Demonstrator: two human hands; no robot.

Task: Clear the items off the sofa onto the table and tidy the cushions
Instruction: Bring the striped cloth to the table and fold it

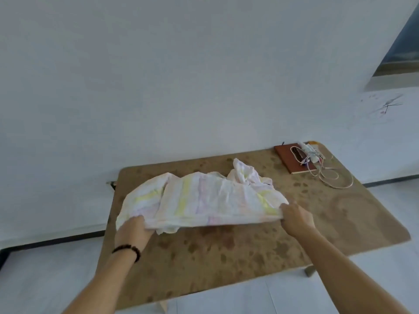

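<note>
- The striped cloth (204,198) is found across the middle of the table (249,257). Its near edge is raised off the surface and its far part is bunched in a heap.
- The left hand (132,231) is closed on the near-left edge of the cloth. Its fingertips are tucked under the fabric and cannot be seen.
- The right hand (295,216) is closed on the near-right corner, with the fingers curled round a gathered fold.
- Risk one: the left end of the cloth lies close to the table's left edge. If that end is released first or pushed outward, it is judged likely to slide off to the floor.
- Risk two: the bunched far part sits near the notebook (286,158), on which a white corded device (309,152) rests. A loose cable (335,177) loops beside it. If the cloth is shaken out or swept rightward, the cable could be snagged and the bundle dragged.
- Risk three: only the near edge is held, and the fabric is creased and doubled. An uneven pull is expected to leave it crooked or to bunch it further.
- The sofa and cushions are not in view, so the remainder of the task cannot be assessed.
</note>
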